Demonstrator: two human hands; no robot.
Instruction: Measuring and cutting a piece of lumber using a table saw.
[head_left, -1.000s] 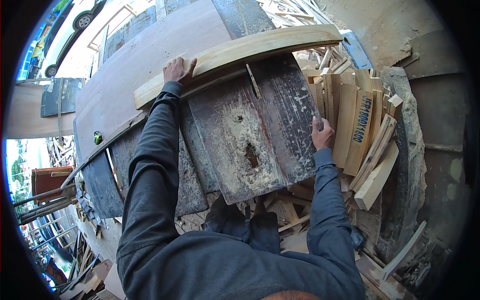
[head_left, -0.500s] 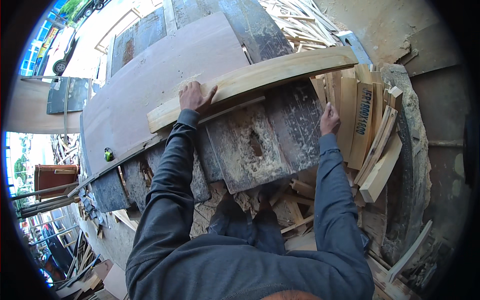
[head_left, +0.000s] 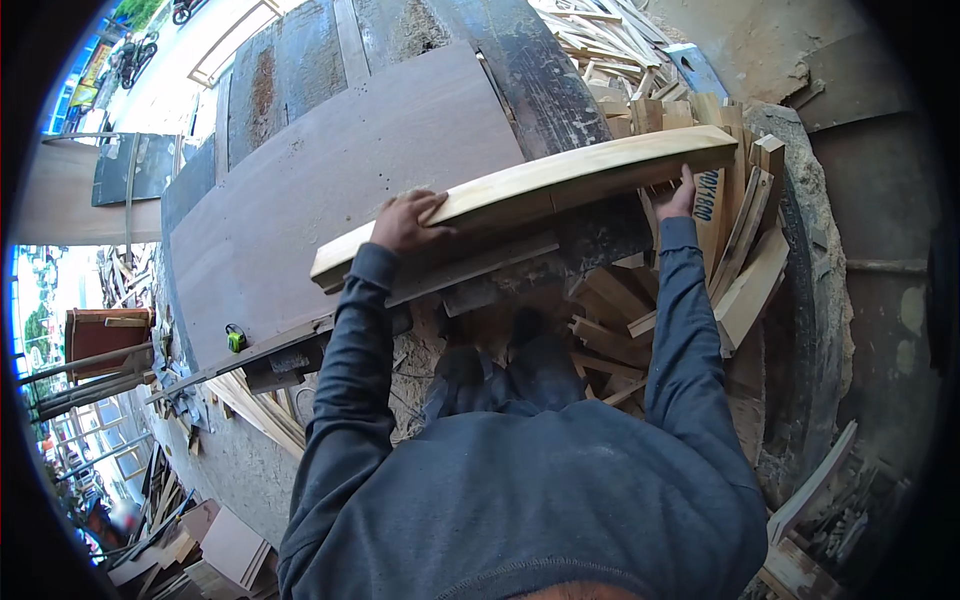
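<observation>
A long, pale wooden plank (head_left: 560, 175) lies slantwise in front of me, its right end farther away than its left. Near its left end, my left hand (head_left: 405, 222) is closed over the upper edge, fingers on top. My right hand (head_left: 677, 200) grips the plank's right end from beneath, a digit up against its near face. Under the left part of the plank is a plywood sheet (head_left: 320, 165) sprinkled with sawdust. Whether the plank touches the sheet along its length, I cannot tell. A green and black tape measure (head_left: 236, 338) rests at the sheet's near left edge.
Upright boards (head_left: 742, 220) are stacked at the right, beside a rough ledge (head_left: 820, 290). Offcuts (head_left: 610, 310) lie near my feet. Thin wood strips (head_left: 590, 40) are heaped at the far right. Dark worn boards (head_left: 300, 75) extend beyond the plywood.
My right hand has moved from beside the stacked boards up to the plank's right end and taken hold. The plank has tipped and shifted slightly right, with my left hand moving along.
</observation>
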